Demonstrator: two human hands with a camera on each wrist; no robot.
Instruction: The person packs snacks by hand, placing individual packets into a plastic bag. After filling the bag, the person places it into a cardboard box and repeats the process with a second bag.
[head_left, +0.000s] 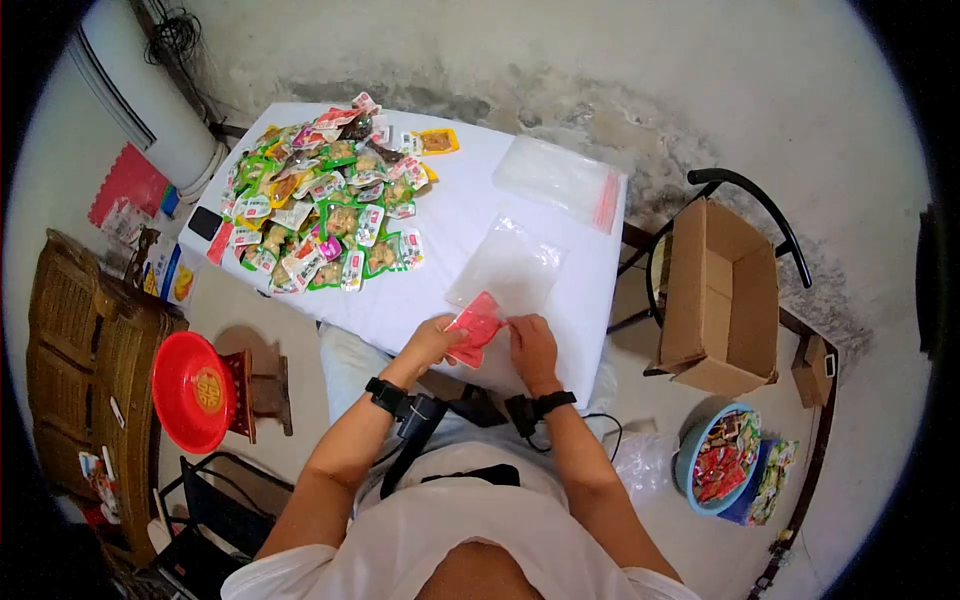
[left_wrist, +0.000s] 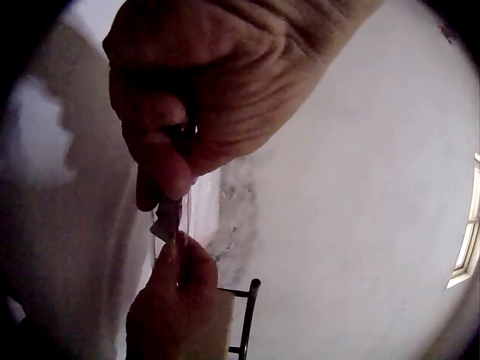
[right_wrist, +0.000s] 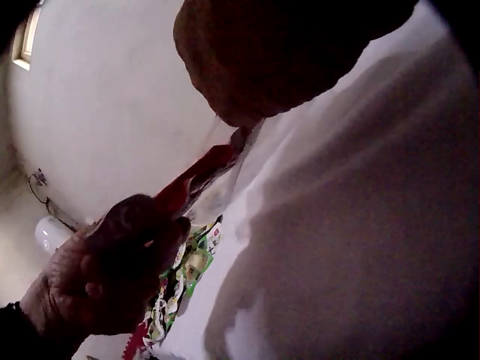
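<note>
I sit at a table with a white cloth [head_left: 455,215]. My left hand [head_left: 432,342] and right hand [head_left: 530,345] meet at its near edge. Both pinch a flat red piece [head_left: 475,328] at the near end of a clear plastic bag [head_left: 510,265] that lies on the cloth. I cannot tell whether the red piece is a packet or the bag's seal. In the left wrist view the left hand [left_wrist: 195,97] pinches it from above and the right hand [left_wrist: 176,300] from below. The right wrist view shows the red piece [right_wrist: 195,176] edge-on between the right hand [right_wrist: 277,60] and the left hand [right_wrist: 112,270].
A heap of green and red snack packets [head_left: 330,200] covers the table's far left. Clear zip bags [head_left: 560,178] lie at the far right. An open cardboard box [head_left: 720,300] sits on a chair to the right, above a blue basin [head_left: 715,460] of packets. A red basin [head_left: 195,390] stands left.
</note>
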